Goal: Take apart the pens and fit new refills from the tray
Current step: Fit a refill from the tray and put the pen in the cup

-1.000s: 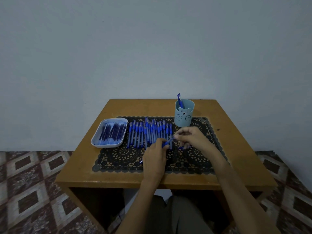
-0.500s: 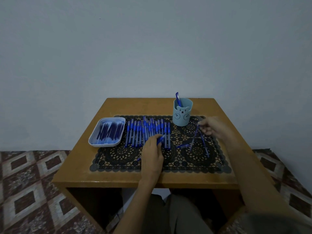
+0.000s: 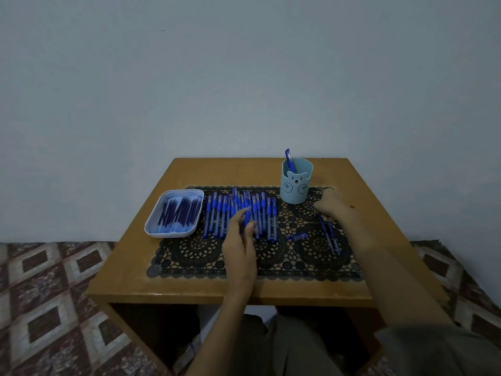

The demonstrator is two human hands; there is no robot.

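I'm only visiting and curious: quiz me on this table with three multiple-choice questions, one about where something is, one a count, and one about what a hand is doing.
1. Where is the tray? A left of the pen row; B right of it; C behind it.
2. How many pens stand in the cup? A none; B one; C five.
3. What is the left hand doing? A lying flat, empty; B reaching into the tray; C gripping a blue pen part.
Answers: A, the tray sits at the row's left end; B, a single pen sticks out; C, fingers curl round the part.
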